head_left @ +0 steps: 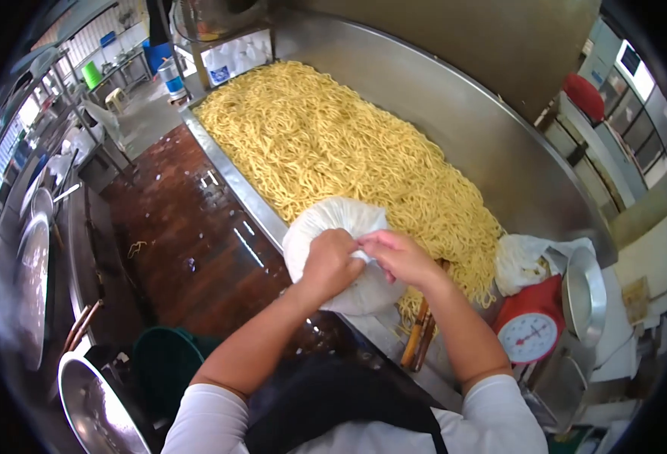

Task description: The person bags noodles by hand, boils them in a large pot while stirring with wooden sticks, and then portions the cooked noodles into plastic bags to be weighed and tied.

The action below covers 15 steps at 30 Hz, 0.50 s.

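Observation:
A full, rounded white plastic bag (311, 225) rests at the near edge of a metal tray (454, 83), beside a large heap of yellow noodles (333, 144). My left hand (331, 261) is closed around the gathered neck of the bag. Its fingers are wrapped in a fist on top. My right hand (398, 257) touches the same gathered plastic from the right, thumb and index finger pinched at the neck. What lies inside the bag does not show clearly.
Right of the noodles are an open plastic bag (521, 261) and a red scale (528, 329) with a metal pan (584, 296). Wooden sticks (418, 337) lie near my right forearm. A metal bowl (99, 405) and a dark green bin (169, 363) stand lower left, beside wet reddish-brown flooring (190, 242).

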### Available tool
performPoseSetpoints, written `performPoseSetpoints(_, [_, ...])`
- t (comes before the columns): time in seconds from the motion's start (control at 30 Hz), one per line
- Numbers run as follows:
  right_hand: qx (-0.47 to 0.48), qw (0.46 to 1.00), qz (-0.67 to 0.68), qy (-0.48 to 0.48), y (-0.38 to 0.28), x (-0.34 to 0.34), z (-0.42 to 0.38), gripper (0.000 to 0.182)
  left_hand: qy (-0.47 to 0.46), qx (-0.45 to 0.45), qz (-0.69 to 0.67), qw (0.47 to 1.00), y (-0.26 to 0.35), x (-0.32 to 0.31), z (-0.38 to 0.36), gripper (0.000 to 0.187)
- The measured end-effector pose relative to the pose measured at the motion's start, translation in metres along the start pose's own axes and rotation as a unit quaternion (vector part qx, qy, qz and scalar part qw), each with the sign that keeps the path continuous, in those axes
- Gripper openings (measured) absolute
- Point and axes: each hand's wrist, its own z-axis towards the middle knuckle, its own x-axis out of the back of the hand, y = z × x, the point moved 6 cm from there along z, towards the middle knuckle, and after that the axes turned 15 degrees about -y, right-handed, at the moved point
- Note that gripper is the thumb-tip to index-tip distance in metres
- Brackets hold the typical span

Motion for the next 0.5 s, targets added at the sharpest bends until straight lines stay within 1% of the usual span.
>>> performPoseSetpoints(0.03, [0.085, 0.996, -0.015, 0.037, -0.002, -0.005, 0.005, 0.034, -0.024, 0.008, -0.035, 0.999, -0.002, 0.003, 0.001, 0.020])
performPoseSetpoints(0.07, [0.082, 0.996, -0.013, 0.039, 0.014, 0.001, 0.007, 0.034, -0.073, 0.007, -0.023, 0.997, -0.003, 0.008, 0.002, 0.025])
performPoseSetpoints(0.1, [0.074, 0.983, -0.122, 0.116, 0.030, 0.017, 0.008, 0.036, -0.070, 0.102, -0.082, 0.989, -0.022, 0.023, -0.005, 0.031])
performPoseSetpoints(0.13, [0.064, 0.953, -0.226, 0.193, 0.046, 0.031, 0.008, 0.039, -0.012, 0.114, 0.055, 0.992, -0.019, 0.068, -0.003, 0.031])
performPoseSetpoints(0.17, [0.048, 0.983, -0.073, 0.160, 0.076, 0.041, 0.019, 0.035, 0.003, 0.056, 0.162, 0.985, -0.010, 0.083, -0.006, 0.033])
performPoseSetpoints(0.2, [0.048, 0.983, -0.075, 0.160, 0.066, 0.041, 0.017, 0.035, 0.005, 0.056, 0.163, 0.985, -0.016, 0.082, -0.006, 0.033])
performPoseSetpoints(0.27, [-0.007, 0.965, -0.210, 0.160, 0.037, 0.026, 0.000, 0.032, -0.117, 0.063, 0.083, 0.988, -0.030, 0.057, -0.007, 0.032])
performPoseSetpoints(0.3, [-0.009, 0.964, -0.206, 0.165, 0.030, 0.024, -0.008, 0.032, -0.122, 0.058, 0.081, 0.988, -0.027, 0.053, -0.002, 0.032])
performPoseSetpoints(0.33, [0.056, 0.974, -0.195, 0.103, 0.019, 0.014, -0.013, 0.031, -0.121, 0.150, -0.249, 0.949, -0.034, 0.040, -0.001, 0.031])
performPoseSetpoints(0.37, [0.121, 0.975, -0.184, 0.040, 0.007, 0.004, -0.018, 0.031, -0.105, 0.225, -0.549, 0.798, -0.035, 0.018, -0.003, 0.031])
performPoseSetpoints(0.4, [0.118, 0.975, -0.184, 0.043, -0.003, -0.002, -0.021, 0.031, -0.108, 0.224, -0.552, 0.796, -0.030, 0.005, 0.003, 0.031])
performPoseSetpoints(0.43, [0.232, 0.931, -0.256, 0.119, -0.033, -0.008, -0.029, 0.024, -0.061, 0.179, -0.547, 0.815, -0.028, -0.003, 0.012, 0.026])
performPoseSetpoints(0.47, [0.341, 0.862, -0.323, 0.191, -0.054, -0.014, -0.038, 0.020, -0.012, 0.134, -0.539, 0.832, -0.029, -0.006, 0.017, 0.022])
performPoseSetpoints(0.5, [0.340, 0.861, -0.324, 0.194, -0.058, -0.014, -0.034, 0.020, -0.031, 0.129, -0.419, 0.898, -0.029, -0.007, 0.018, 0.029])
